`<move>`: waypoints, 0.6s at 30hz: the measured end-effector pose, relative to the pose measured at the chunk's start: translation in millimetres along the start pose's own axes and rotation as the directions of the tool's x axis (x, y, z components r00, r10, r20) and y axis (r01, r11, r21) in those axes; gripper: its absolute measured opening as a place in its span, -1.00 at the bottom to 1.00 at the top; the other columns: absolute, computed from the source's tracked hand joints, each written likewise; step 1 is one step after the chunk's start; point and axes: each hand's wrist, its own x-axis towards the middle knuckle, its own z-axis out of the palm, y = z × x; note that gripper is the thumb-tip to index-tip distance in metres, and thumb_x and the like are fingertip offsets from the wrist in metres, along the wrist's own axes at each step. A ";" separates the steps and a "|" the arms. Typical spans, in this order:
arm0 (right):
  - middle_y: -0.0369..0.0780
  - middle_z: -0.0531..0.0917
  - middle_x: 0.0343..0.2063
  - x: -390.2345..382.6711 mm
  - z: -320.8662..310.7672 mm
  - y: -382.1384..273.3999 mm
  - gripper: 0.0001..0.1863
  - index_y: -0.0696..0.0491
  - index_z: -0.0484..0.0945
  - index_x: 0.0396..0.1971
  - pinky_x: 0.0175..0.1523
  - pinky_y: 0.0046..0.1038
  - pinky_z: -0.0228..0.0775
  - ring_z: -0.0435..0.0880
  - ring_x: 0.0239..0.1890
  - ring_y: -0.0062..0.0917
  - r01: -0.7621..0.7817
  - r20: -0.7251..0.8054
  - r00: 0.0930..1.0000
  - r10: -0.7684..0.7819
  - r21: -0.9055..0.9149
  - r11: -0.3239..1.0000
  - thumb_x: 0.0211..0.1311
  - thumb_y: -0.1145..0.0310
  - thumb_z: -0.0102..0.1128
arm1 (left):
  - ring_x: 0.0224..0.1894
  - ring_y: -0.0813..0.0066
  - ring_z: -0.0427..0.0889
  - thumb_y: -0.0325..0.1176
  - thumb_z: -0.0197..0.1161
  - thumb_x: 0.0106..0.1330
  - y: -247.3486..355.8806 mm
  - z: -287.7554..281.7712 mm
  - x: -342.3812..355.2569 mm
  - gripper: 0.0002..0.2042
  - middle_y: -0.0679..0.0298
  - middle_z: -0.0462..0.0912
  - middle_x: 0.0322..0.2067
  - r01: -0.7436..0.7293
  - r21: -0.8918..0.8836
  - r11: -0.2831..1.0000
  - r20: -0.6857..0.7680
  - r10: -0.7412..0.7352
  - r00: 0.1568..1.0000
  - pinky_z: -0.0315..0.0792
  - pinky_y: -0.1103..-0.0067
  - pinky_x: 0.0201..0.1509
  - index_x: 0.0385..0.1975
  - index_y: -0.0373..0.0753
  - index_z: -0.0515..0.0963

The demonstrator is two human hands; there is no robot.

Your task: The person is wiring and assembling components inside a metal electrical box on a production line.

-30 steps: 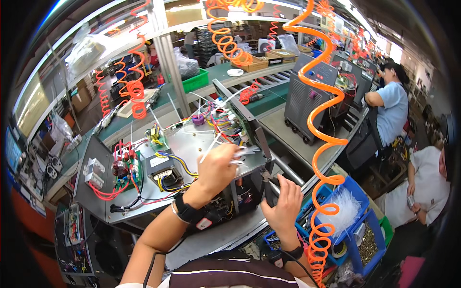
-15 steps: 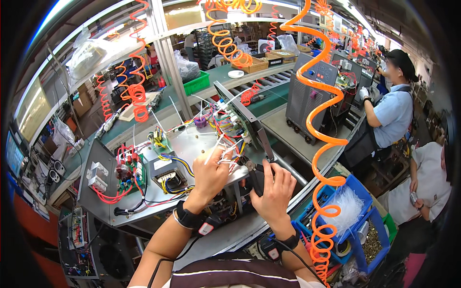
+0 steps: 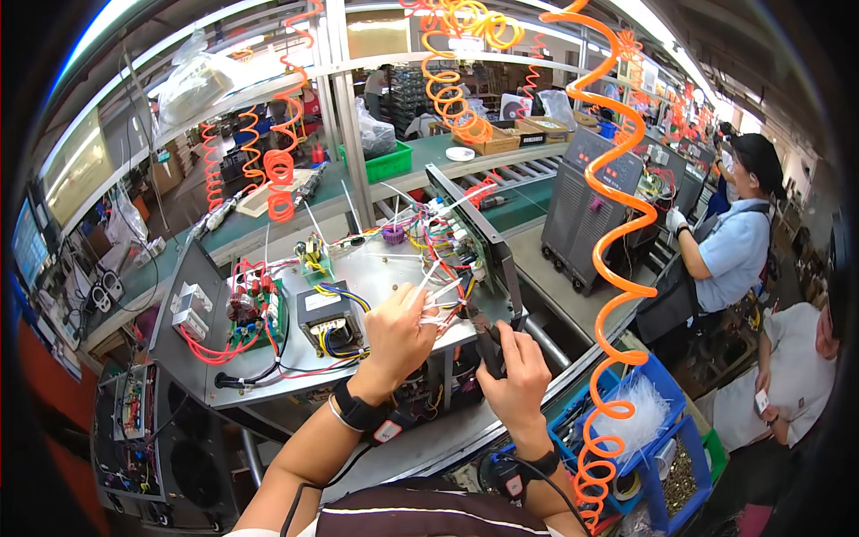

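My left hand [image 3: 400, 333] is closed on a bunch of white cable ties [image 3: 438, 288] whose tails fan out past the fingers. In my right hand [image 3: 517, 380] is a pair of black-handled cutting pliers [image 3: 489, 345], its head up against the wires and ties at the right edge of the metal chassis [image 3: 386, 277]. The jaws are too small to read. Beside the hands stand a black front panel [image 3: 474, 233] and a bundle of coloured wires [image 3: 422, 228]. Left of my left hand sit a transformer [image 3: 327, 306] and a green circuit board [image 3: 265, 313] with red leads.
An orange coiled hose [image 3: 626, 197] hangs right of my hands. Blue bins [image 3: 684, 447] with white ties and small metal parts stand at lower right. Grey machine cabinets [image 3: 582, 201] line the conveyor, where a person in blue [image 3: 734, 224] works. Another person sits at far right.
The pliers' handles have come closer together in my right hand. My left hand keeps its hold on the ties. The whole view has shifted slightly, moving the bench rightward and down.
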 end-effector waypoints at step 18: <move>-0.20 0.43 -0.15 54.2 3.9 -33.0 -0.48 0.13 0.42 0.03 -0.02 -0.28 0.21 0.40 -0.12 -0.38 0.277 0.103 0.957 -0.270 -0.590 0.758 -0.06 0.43 0.09 | -0.53 0.26 0.51 -0.60 0.12 -0.13 -1.8 -13.1 -0.3 -0.66 0.21 0.44 -0.55 -0.147 -0.007 0.989 -0.046 0.146 0.988 0.38 0.43 -0.51 -0.25 -0.24 0.48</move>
